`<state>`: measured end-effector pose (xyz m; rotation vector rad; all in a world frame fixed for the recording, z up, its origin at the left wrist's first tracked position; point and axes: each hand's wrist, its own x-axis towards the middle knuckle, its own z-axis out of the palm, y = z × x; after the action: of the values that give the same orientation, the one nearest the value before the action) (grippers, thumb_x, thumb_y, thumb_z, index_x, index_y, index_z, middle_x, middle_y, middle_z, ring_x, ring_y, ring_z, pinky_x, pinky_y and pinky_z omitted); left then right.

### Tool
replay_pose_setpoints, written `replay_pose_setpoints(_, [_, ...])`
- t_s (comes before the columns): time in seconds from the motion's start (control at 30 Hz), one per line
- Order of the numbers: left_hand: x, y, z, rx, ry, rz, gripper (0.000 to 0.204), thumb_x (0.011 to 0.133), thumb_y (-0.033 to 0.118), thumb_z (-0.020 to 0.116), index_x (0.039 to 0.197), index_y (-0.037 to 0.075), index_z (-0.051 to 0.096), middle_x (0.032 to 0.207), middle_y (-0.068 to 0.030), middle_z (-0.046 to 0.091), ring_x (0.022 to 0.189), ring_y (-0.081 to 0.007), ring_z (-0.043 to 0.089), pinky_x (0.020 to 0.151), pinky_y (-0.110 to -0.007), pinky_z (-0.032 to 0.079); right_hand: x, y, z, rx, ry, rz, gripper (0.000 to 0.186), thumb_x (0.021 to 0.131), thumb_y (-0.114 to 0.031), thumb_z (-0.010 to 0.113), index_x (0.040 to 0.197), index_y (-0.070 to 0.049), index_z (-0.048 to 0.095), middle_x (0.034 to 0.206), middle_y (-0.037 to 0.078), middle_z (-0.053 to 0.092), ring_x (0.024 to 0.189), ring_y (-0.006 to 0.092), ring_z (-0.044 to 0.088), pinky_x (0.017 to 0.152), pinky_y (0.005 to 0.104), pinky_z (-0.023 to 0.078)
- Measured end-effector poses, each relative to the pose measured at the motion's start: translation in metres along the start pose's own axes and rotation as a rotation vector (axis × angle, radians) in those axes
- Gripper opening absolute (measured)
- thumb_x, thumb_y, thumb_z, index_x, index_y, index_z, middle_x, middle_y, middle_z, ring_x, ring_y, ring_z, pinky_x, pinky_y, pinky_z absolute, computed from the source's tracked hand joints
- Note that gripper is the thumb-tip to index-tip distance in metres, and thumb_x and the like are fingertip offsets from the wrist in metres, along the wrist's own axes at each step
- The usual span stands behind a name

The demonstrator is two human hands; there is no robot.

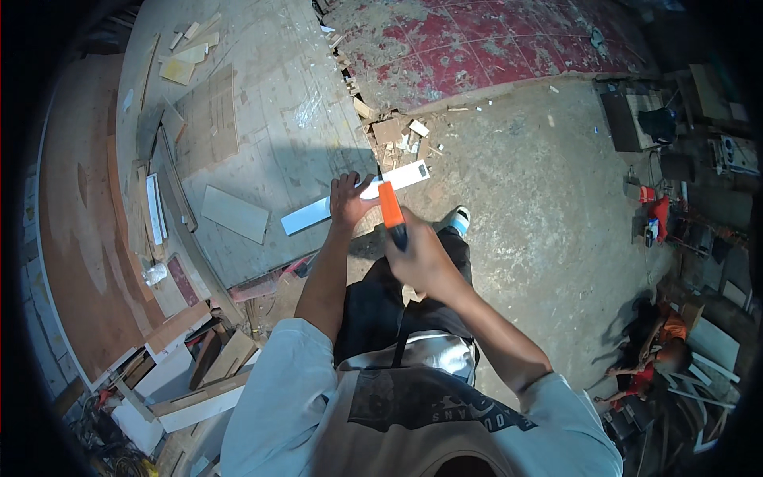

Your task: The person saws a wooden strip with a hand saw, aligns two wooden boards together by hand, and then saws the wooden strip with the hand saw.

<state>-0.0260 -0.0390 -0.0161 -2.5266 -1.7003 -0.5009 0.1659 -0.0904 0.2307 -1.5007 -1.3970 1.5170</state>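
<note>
A long, narrow white board (308, 216) lies slantwise across the near right corner of the wooden platform. Its right end, with a small dark rectangle on it, sticks out past the platform's edge. My left hand (348, 203) grips the board near its middle, fingers over the far edge and thumb pointing right. In my right hand (423, 256), closed and slightly blurred, is an orange-and-black tool (389, 204). Its orange part is over the board, just right of my left hand; the working end cannot be made out.
Offcuts (409, 141) litter the floor beyond the board. A rectangular panel (235, 213) and a larger thin sheet (208, 119) lie on the platform (274, 71). Scrap boards (199, 389) are piled at lower left. Another person (648, 374) is at lower right, beside white frames.
</note>
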Motion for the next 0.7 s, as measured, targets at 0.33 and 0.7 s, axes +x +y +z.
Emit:
replay_pose_setpoints(0.33, [0.004,0.008,0.016,-0.058,-0.014,0.068,0.058,0.060,0.046,0.081,0.109,0.021,0.065,0.091,-0.0030,0.054,0.084,-0.0219,0.053,0.073,-0.038,0.040,0.076,0.065,0.011,0.141,0.037,0.097,0.032,0.079,-0.002,0.057,0.110,0.004,0.055,0.067,0.015,0.054,0.065,0.0220,0.054,0.063,0.0378,0.046])
replay_pose_setpoints(0.7, [0.015,0.016,0.009,-0.058,-0.034,0.064,0.059,0.059,0.042,0.082,0.112,0.020,0.068,0.092,-0.0034,0.055,0.087,-0.0229,0.054,0.076,-0.038,0.040,0.081,0.073,0.004,-0.038,0.135,-0.018,0.032,0.083,-0.005,0.058,0.113,0.004,0.056,0.074,0.019,0.060,0.067,0.0224,0.059,0.066,0.0373,0.049])
